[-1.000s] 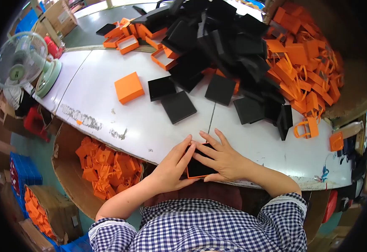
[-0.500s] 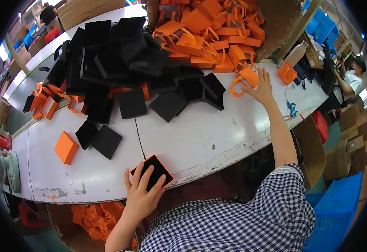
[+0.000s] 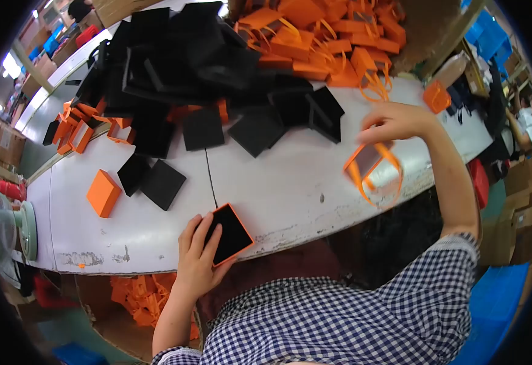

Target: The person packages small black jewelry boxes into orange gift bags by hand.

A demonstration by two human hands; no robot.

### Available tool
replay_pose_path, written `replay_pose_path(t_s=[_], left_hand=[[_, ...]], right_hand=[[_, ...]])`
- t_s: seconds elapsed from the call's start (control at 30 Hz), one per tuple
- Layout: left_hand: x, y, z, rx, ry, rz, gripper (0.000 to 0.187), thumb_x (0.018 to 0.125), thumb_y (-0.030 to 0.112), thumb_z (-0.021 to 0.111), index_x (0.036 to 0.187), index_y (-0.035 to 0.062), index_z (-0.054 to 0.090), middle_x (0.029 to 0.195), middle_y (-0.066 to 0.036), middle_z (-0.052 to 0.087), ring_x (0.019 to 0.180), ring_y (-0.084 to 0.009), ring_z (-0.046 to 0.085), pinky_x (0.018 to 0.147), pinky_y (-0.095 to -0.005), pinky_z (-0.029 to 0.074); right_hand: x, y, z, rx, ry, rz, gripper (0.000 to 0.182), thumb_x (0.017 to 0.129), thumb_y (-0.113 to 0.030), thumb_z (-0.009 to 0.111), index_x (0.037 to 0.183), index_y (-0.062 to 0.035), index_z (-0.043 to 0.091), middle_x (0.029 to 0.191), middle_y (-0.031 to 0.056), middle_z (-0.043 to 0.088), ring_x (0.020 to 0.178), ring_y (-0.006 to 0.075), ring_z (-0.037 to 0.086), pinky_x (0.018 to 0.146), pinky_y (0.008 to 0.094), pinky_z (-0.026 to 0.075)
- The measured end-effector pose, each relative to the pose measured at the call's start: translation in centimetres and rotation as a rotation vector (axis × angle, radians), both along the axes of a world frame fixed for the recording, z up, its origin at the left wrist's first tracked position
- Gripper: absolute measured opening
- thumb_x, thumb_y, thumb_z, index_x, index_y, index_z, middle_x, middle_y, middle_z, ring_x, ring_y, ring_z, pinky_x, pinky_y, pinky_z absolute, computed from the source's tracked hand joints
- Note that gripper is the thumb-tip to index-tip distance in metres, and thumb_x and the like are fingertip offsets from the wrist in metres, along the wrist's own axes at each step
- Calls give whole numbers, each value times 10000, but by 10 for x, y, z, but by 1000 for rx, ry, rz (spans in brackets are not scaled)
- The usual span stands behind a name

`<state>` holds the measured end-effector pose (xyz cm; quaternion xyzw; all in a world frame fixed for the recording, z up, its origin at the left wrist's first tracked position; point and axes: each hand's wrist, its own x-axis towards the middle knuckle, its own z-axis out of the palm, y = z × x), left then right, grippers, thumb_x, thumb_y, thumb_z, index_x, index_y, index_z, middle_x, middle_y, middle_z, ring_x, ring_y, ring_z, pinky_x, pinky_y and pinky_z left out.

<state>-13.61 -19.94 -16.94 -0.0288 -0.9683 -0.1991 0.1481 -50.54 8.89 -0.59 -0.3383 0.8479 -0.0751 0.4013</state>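
My left hand (image 3: 200, 252) is closed round an orange-edged box with a black inside (image 3: 232, 234), at the table's front edge. Over the right part of the table, my right hand (image 3: 394, 123) is closed on an orange box sleeve with ribbon loops (image 3: 365, 163); the ribbons are blurred. A closed orange box (image 3: 103, 193) lies at the left, beside two black pads (image 3: 163, 185). Behind them rises a large heap of black pads (image 3: 187, 67).
Many orange ribboned boxes (image 3: 339, 45) fill a carton at the back. One orange piece (image 3: 437, 97) lies at the right end of the white table (image 3: 278, 188). A carton of orange pieces (image 3: 144, 298) stands below. A person in white (image 3: 529, 125) is far right.
My right hand has closed on the orange ribboned sleeve and lifted it from the back of the table, nearer to me. My left hand still holds its box. The view has shifted slightly.
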Motion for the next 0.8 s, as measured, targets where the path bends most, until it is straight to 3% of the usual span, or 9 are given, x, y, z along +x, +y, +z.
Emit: replay_pose_path(t_s=[0.1, 0.2, 0.3, 0.37, 0.43, 0.5, 0.6, 0.73, 0.8], left_hand=[[0, 1, -3, 3, -29, -2, 714, 765, 210, 845, 1391, 15, 563, 1573, -217, 388, 1414, -449, 381, 1130, -539, 367], [8, -1, -6, 13, 36, 81, 699, 772, 196, 844, 1396, 38, 571, 1592, -261, 334, 1432, -486, 345, 1134, -545, 369], [25, -9, -6, -5, 37, 141, 675, 768, 193, 845, 1374, 41, 590, 1598, -256, 328, 1431, -486, 345, 1131, -547, 371], [38, -13, -8, 4, 42, 199, 665, 764, 201, 848, 1361, 45, 601, 1593, -262, 332, 1417, -485, 362, 1122, -548, 378], [42, -17, -9, 12, 50, 245, 655, 760, 210, 850, 1348, 49, 611, 1588, -268, 337, 1402, -485, 379, 1113, -548, 385], [39, -16, -8, 32, 100, 239, 658, 742, 238, 861, 1330, 60, 625, 1572, -281, 349, 1356, -478, 426, 1087, -545, 406], [33, -17, -9, 29, 103, 229, 665, 723, 258, 870, 1316, 68, 636, 1558, -287, 360, 1319, -472, 458, 1060, -536, 428], [38, -19, -12, 93, 90, 249, 714, 701, 233, 868, 1351, 88, 612, 1573, -273, 345, 1368, -479, 422, 1091, -542, 405], [38, -19, -11, 108, 88, 240, 724, 692, 235, 872, 1354, 97, 612, 1573, -270, 340, 1363, -473, 434, 1081, -529, 425]], right_hand=[[28, -79, -42, 464, -207, 191, 770, 867, -741, 606, 1055, -9, 756, 918, 143, 706, 787, 244, 704, 693, 369, 616], [35, -127, -76, 534, -301, 208, 917, 804, -842, 574, 1089, 11, 751, 904, 183, 717, 790, 288, 714, 683, 429, 637], [43, -153, -76, 561, -261, 166, 1030, 782, -911, 501, 1136, 30, 724, 973, 214, 725, 811, 336, 726, 706, 435, 637], [56, -153, -55, 509, 136, 181, 1077, 763, -952, 451, 1142, 24, 702, 1046, 240, 710, 792, 373, 727, 697, 440, 621], [67, -142, -46, 441, 202, 433, 928, 821, -856, 531, 1072, 24, 686, 1060, 245, 683, 838, 392, 711, 731, 436, 587], [90, -119, -75, -488, 289, 497, 693, 887, -668, 604, 949, 19, 666, 1009, 218, 676, 923, 378, 684, 789, 442, 544], [122, -124, -115, -386, 605, 542, 425, 913, -414, 666, 919, 11, 640, 1051, 173, 668, 954, 352, 657, 848, 431, 523], [135, -134, -137, -501, 558, 437, 241, 872, -228, 709, 931, -9, 627, 1148, 166, 655, 940, 328, 646, 875, 436, 521], [136, -124, -138, -1063, 221, 52, 213, 803, -96, 750, 947, -16, 614, 1242, 187, 627, 1048, 308, 627, 948, 440, 504]])
